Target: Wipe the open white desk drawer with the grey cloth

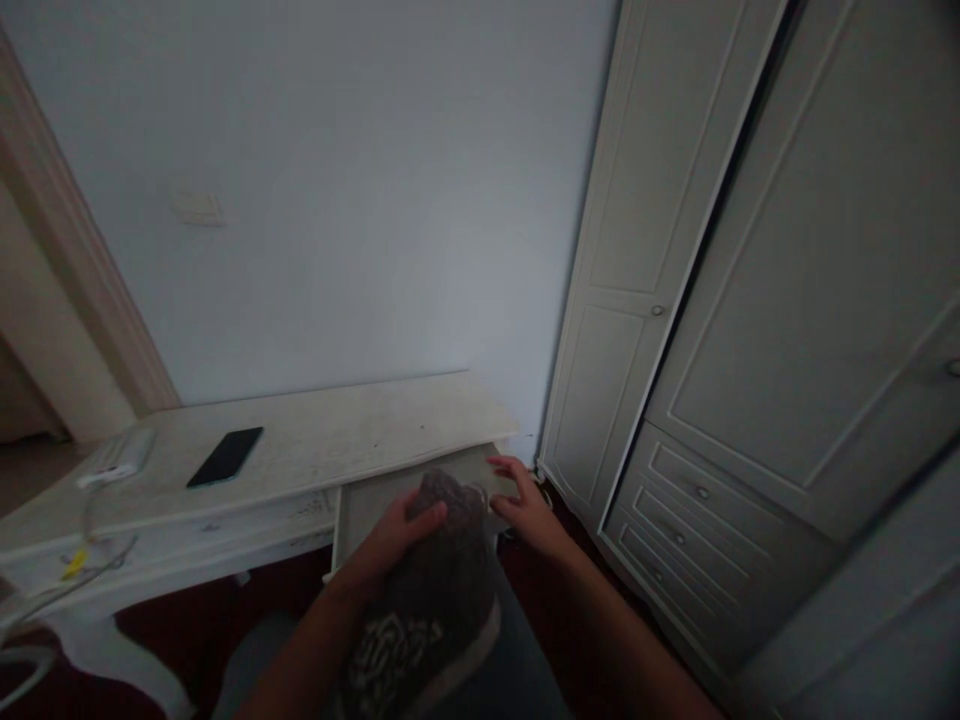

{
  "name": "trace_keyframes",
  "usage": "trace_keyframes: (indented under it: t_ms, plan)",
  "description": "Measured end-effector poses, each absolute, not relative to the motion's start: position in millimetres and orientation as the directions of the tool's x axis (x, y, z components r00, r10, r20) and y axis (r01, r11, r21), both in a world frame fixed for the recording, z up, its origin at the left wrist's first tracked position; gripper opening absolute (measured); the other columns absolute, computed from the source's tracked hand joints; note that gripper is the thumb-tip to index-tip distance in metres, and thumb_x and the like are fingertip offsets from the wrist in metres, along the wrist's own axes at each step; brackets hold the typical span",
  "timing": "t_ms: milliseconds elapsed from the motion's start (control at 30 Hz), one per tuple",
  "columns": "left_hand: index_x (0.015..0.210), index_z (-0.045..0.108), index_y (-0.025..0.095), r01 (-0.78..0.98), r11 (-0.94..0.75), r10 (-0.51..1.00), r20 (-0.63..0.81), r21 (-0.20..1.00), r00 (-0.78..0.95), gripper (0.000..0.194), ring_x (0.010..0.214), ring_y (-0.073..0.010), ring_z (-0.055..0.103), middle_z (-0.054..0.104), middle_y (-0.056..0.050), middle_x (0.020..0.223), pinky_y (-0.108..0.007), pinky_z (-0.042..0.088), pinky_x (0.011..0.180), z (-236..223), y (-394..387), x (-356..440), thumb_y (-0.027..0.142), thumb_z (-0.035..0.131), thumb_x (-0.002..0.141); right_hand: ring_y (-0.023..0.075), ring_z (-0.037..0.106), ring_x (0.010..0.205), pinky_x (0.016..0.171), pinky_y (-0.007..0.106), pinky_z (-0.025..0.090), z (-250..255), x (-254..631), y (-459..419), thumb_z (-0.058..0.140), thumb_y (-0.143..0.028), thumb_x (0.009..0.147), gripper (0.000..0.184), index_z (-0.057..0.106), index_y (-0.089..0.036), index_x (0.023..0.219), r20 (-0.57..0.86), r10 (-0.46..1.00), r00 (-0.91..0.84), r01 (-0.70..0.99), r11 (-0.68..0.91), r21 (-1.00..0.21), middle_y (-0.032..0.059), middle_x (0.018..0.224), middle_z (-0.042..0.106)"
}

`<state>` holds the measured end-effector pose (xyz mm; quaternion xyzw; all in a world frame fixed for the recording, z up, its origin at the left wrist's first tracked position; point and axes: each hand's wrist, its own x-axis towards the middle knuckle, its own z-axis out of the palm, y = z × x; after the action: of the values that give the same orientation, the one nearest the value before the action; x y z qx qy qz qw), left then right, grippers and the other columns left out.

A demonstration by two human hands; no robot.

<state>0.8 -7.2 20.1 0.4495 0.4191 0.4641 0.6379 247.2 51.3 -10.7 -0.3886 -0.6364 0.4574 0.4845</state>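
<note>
My left hand point(397, 540) is closed round a dark, patterned bundle of cloth point(439, 590), held low in front of me with its top end near an open drawer point(367, 505) of a white desk point(300, 440). My right hand point(529, 505) lies at the drawer's right side, fingers stretched out flat and touching its edge. The drawer is pulled out below the desk top. What is inside it is hidden by the bundle and my hands.
A black phone point(225, 456) and a white box with cables point(120, 458) lie on the desk's left part. A tall white wardrobe point(750, 330) with small drawers stands at the right. A wall switch point(196, 208) is on the pale wall. The floor is dark red.
</note>
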Motion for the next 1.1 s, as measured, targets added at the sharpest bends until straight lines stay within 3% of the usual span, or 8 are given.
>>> trace_keyframes:
  t_ms: [67,167,300,467,600,767,900,1100]
  plan:
    - [0.116,0.072,0.016,-0.284,0.132,0.99,-0.109,0.95,0.095,0.073,0.101,-0.0324,0.078,0.082,-0.014,0.11,-0.04,0.061,0.09,26,-7,2,0.066,0.091,0.065,0.0316,0.062,0.122,0.095,0.046,0.054,-48,232,45,0.076,-0.058,0.08,0.05,0.068,-0.027,0.119,0.078,0.989,-0.127,-0.111,0.064,-0.992,0.0086,0.124,0.068]
    - [0.128,0.067,0.018,-0.335,0.082,0.997,-0.078,0.939,0.024,0.08,0.104,-0.0331,0.077,0.081,-0.014,0.116,-0.042,0.062,0.09,33,-6,2,0.06,0.094,0.065,0.0325,0.069,0.111,0.102,0.05,0.051,-80,211,25,0.065,-0.088,0.077,0.073,0.073,-0.024,0.112,-0.088,0.97,-0.229,-0.403,-0.177,-0.898,0.0091,0.105,0.076]
    - [0.143,0.055,0.02,-0.245,-0.013,0.999,-0.001,0.969,-0.054,0.093,0.101,-0.0318,0.078,0.08,-0.014,0.116,-0.043,0.063,0.088,37,-5,-2,0.055,0.094,0.066,0.0331,0.065,0.128,0.111,0.049,0.047,-69,194,4,0.057,-0.09,0.082,0.082,0.073,-0.025,0.129,-0.057,0.91,-0.411,-0.615,-0.323,-0.72,0.0103,0.129,0.075]
    - [0.165,0.026,0.037,-0.174,-0.092,0.982,0.061,0.98,-0.177,0.105,0.099,-0.0294,0.078,0.078,-0.008,0.119,-0.045,0.065,0.083,39,-5,-9,0.053,0.085,0.08,0.0345,0.063,0.133,0.112,0.054,0.047,-44,192,11,0.063,-0.089,0.08,0.092,0.058,-0.029,0.149,-0.117,0.969,-0.216,-0.657,-0.233,-0.717,0.0098,0.144,0.068]
    - [0.153,0.052,0.029,-0.006,-0.197,0.972,0.195,0.98,-0.132,0.074,0.12,-0.0291,0.071,0.071,-0.008,0.138,-0.043,0.06,0.1,36,-5,-14,0.055,0.074,0.087,0.0329,0.05,0.147,0.115,0.053,0.045,-42,192,15,0.07,-0.079,0.083,0.088,0.049,-0.034,0.156,-0.014,0.999,-0.036,-0.579,-0.033,-0.815,0.0081,0.163,0.049]
    - [0.159,0.044,0.025,0.326,-0.237,0.969,0.245,0.915,0.017,0.093,0.136,-0.0314,0.061,0.059,-0.012,0.156,-0.047,0.048,0.116,33,-1,-39,0.048,0.082,0.077,0.0335,0.042,0.151,0.121,0.054,0.039,-22,203,17,0.095,-0.042,0.071,0.091,0.054,-0.036,0.152,0.402,0.915,0.03,-0.193,0.4,-0.896,0.0067,0.164,0.047]
    - [0.13,0.071,0.022,0.538,-0.232,0.972,0.169,0.811,0.165,0.06,0.116,-0.0324,0.071,0.077,-0.01,0.128,-0.045,0.054,0.103,35,2,-59,0.037,0.081,0.072,0.0307,0.06,0.132,0.116,0.05,0.043,0,218,25,0.081,-0.031,0.085,0.033,0.079,-0.031,0.119,0.575,0.802,-0.165,0.139,0.596,-0.791,0.0072,0.14,0.068]
    - [0.099,0.079,0.025,0.757,-0.226,0.96,0.271,0.613,0.067,0.027,0.104,-0.0343,0.069,0.076,-0.01,0.107,-0.048,0.053,0.094,32,-4,-61,0.041,0.076,0.078,0.0256,0.069,0.106,0.099,0.041,0.052,18,225,30,0.069,-0.024,0.09,0.028,0.078,-0.028,0.116,0.556,0.77,-0.314,0.266,0.633,-0.727,0.0053,0.109,0.077]
